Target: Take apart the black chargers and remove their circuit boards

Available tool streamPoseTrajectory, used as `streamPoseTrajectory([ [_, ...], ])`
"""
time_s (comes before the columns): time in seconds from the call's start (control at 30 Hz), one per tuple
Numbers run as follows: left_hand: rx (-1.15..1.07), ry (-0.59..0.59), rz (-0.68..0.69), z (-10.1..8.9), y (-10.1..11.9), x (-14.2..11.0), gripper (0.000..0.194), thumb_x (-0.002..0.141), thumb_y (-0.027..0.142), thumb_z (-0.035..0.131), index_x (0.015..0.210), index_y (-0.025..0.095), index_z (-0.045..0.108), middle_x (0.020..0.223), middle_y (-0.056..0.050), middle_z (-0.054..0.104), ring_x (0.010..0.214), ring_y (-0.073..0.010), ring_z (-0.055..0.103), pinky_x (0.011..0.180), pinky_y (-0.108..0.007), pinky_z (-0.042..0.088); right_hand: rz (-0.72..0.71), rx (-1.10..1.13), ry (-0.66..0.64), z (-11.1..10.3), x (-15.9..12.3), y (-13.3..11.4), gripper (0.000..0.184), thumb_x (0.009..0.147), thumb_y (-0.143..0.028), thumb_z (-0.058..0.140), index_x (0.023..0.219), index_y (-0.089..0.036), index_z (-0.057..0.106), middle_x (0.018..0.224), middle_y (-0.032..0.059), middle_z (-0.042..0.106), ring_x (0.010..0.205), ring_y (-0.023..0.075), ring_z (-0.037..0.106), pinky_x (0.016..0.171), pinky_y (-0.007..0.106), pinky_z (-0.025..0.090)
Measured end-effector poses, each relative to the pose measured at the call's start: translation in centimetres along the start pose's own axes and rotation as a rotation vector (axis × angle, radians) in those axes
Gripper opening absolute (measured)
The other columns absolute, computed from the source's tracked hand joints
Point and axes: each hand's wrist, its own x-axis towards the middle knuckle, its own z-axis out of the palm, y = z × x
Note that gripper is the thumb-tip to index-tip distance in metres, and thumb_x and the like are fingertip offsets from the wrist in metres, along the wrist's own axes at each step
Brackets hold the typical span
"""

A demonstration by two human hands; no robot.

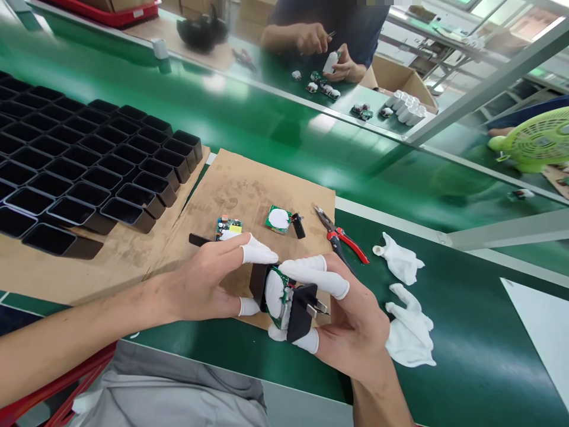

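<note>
My left hand (213,279), with white finger cots on its tips, grips a black plastic housing (258,284) between thumb and fingers. A green circuit board with a white pad (275,292) sticks partly out of the housing's mouth. My right hand (351,314), also in finger cots, is closed around the black plug cover (302,314), whose metal prongs point to the right. Wires and white filler show between cover and board. Beyond my hands, another circuit board with a white pad (280,219) and a board with a yellow part (229,226) lie on cardboard (249,178).
Rows of black housings (89,169) stand on the left. Red-handled pliers (340,234) lie at the right edge of the cardboard, near two crumpled white gloves (402,258). Across the green conveyor (249,124), a co-worker's hands (342,65) hold a white piece. A green fan (537,139) stands at right.
</note>
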Motion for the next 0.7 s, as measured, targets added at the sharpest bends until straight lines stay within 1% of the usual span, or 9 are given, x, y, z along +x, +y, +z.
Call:
streamPoseTrajectory([
  [0.17, -0.013, 0.000, 0.006, 0.01, -0.09, 0.01, 0.065, 0.086, 0.014, 0.095, 0.143, 0.020, 0.065, 0.116, -0.008, 0.078, 0.100, -0.0232, 0.078, 0.088, -0.034, 0.067, 0.009, 0.024, -0.009, -0.13, -0.09, 0.08, 0.071, 0.087, -0.023, 0.102, 0.151, -0.033, 0.073, 0.116, 0.0084, 0.084, 0.096, 0.0285, 0.079, 0.079, 0.041, 0.066],
  [0.27, -0.006, 0.008, 0.025, 0.00, -0.13, 0.05, 0.064, 0.085, 0.013, 0.095, 0.142, 0.019, 0.066, 0.113, -0.008, 0.077, 0.096, -0.0227, 0.076, 0.084, -0.033, 0.065, 0.003, 0.016, -0.005, -0.10, -0.05, 0.15, 0.073, 0.087, -0.025, 0.103, 0.153, -0.034, 0.072, 0.119, 0.0085, 0.086, 0.094, 0.0275, 0.079, 0.080, 0.041, 0.066],
  [0.37, 0.002, 0.004, 0.021, -0.04, -0.14, 0.10, 0.063, 0.087, 0.013, 0.093, 0.143, 0.022, 0.066, 0.112, -0.007, 0.077, 0.094, -0.0230, 0.076, 0.081, -0.034, 0.065, -0.013, 0.020, 0.004, 0.00, 0.03, 0.23, 0.074, 0.087, -0.022, 0.103, 0.153, -0.033, 0.072, 0.120, 0.0087, 0.086, 0.094, 0.0272, 0.079, 0.081, 0.040, 0.066],
  [0.5, -0.009, -0.009, 0.013, 0.03, -0.21, 0.11, 0.065, 0.088, 0.015, 0.090, 0.147, 0.026, 0.065, 0.111, -0.006, 0.076, 0.092, -0.0251, 0.078, 0.080, -0.038, 0.067, -0.021, 0.033, -0.004, 0.04, -0.05, 0.36, 0.074, 0.088, -0.020, 0.101, 0.155, -0.032, 0.072, 0.123, 0.0093, 0.086, 0.097, 0.0278, 0.079, 0.082, 0.041, 0.066],
  [0.7, 0.001, 0.002, 0.008, 0.13, -0.32, -0.02, 0.066, 0.086, 0.017, 0.092, 0.146, 0.026, 0.064, 0.114, -0.007, 0.076, 0.095, -0.0265, 0.079, 0.082, -0.039, 0.068, -0.017, 0.025, -0.002, -0.07, -0.25, 0.44, 0.074, 0.087, -0.021, 0.102, 0.154, -0.032, 0.072, 0.119, 0.0083, 0.085, 0.096, 0.0275, 0.078, 0.083, 0.041, 0.065],
])
